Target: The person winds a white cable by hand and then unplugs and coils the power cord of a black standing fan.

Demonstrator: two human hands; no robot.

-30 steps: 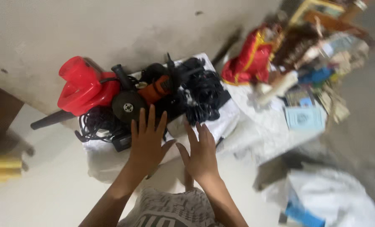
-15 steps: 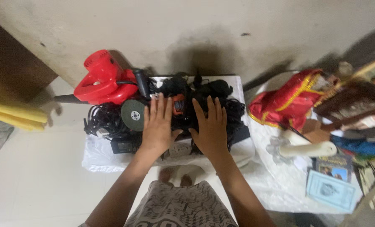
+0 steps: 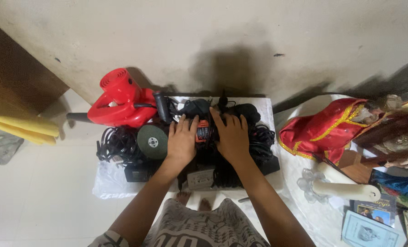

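Both hands settled on the orange-and-black angle grinder (image 3: 203,128).

The left hand (image 3: 182,142) and right hand (image 3: 231,137) lay flat, fingers spread, gripping nothing; the grinder sat unlifted among black cables (image 3: 121,144) on the white plastic sheet (image 3: 108,183), beside the red blower (image 3: 119,100).

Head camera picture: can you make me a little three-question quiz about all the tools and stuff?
1. True or false: both hands lie on the orange and black angle grinder.
2. What colour is the blower left of the left hand?
3. What lies to the right of the right hand? A) red and gold cloth B) a green bucket C) a ladder

Key:
1. True
2. Red
3. A
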